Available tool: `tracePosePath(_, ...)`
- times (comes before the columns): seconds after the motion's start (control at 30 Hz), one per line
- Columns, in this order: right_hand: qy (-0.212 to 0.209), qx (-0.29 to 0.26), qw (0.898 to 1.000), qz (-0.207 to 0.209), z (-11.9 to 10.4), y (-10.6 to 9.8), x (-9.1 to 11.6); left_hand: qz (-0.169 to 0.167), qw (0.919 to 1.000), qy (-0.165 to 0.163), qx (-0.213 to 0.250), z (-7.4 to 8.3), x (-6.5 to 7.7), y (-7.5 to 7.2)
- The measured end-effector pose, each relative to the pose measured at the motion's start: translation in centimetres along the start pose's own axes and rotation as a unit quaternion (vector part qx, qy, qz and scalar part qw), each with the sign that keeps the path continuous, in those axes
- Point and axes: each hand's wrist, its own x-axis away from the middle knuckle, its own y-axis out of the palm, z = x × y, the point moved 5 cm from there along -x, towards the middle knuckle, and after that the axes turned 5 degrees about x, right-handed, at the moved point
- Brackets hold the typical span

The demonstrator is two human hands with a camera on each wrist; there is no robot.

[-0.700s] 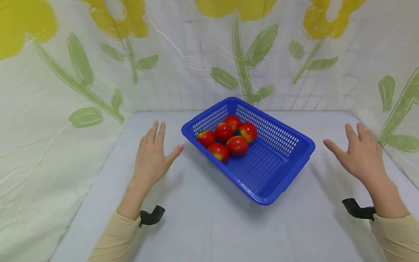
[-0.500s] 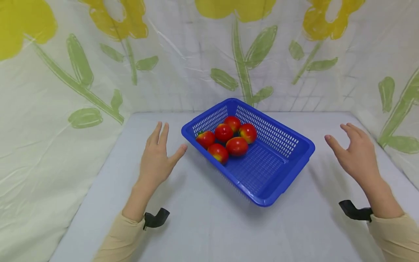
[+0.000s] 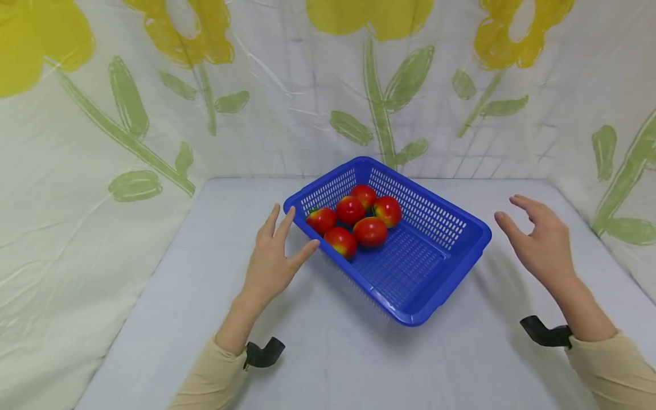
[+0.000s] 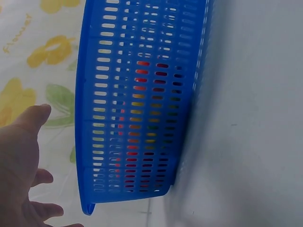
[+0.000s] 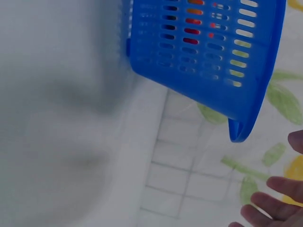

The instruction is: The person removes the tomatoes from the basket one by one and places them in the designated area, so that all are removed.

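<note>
Clock: you sat at 6, the flowery backdrop was up at 12.
Blue basket: the basket sat on the pale surface, pretty much at your 12, a touch toward 1. It was turned at an angle, long sides running from about 10 to 4.
Red fruit: six tomato-looking fruits were bunched in the basket's 10 o'clock end, some with yellow patches. The one at the cluster's 9 showed a bit of green. The slotted floor was visible toward 4.
Your left hand: your left hand hung off the basket's 9 o'clock, fingers spread and pretty straight, nothing in it. The thumb pointed at the rim, really close, but your left wrist view showed a gap.
Your right hand: your right hand was out at the basket's 3, a bit farther off, fingers loosely bent, thumb apart, also holding nothing.
Wrist cams' look: both caught the slotted walls side-on, red peeking through.
Your sleeves: beige, the left coming in from 7, the right from 5, each with a black bracket at the wrist.
</note>
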Motion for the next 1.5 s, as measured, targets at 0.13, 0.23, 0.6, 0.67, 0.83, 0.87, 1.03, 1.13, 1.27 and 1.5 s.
tracePosePath(0.13,-0.008,-0.008,1.0,0.004,-0.3,0.2,-0.1,-0.003,0.9998,-0.013,0.017,0.1,0.3,0.9)
tracePosePath(0.23,-0.017,-0.011,1.0,-0.002,-0.8,0.4,-0.1,-0.007,0.9995,-0.02,0.022,0.1,0.5,1.5)
tracePosePath(0.6,-0.078,-0.027,0.997,-0.009,-4.3,0.9,-0.1,-0.022,0.999,-0.021,0.034,0.6,0.8,2.5)
tracePosePath(0.67,-0.095,-0.033,0.995,-0.012,-5.1,1.0,-0.2,-0.023,0.9987,-0.022,0.039,0.6,0.9,2.6)
tracePosePath(0.83,-0.12,-0.049,0.991,-0.031,-7.3,1.3,-0.5,-0.026,0.9983,-0.02,0.049,0.6,1.0,2.9)
tracePosePath(0.87,-0.123,-0.054,0.99,-0.037,-7.7,1.3,-0.5,-0.026,0.9982,-0.019,0.05,0.6,1.0,2.9)
tracePosePath(1.03,-0.128,-0.087,0.985,-0.077,-9.7,1.8,-0.9,-0.02,0.9978,-0.014,0.061,0.5,1.0,2.8)
tracePosePath(1.13,-0.127,-0.106,0.981,-0.105,-10.7,2.0,-1.3,-0.018,0.9973,-0.017,0.07,0.5,1.0,2.9)
tracePosePath(1.27,-0.098,-0.138,0.974,-0.154,-11.7,2.4,-1.9,-0.016,0.9961,-0.02,0.084,0.4,1.1,3.0)
tracePosePath(1.5,-0.066,-0.168,0.961,-0.211,-12.9,3.5,-3.7,-0.006,0.9944,-0.021,0.103,0.2,1.1,3.0)
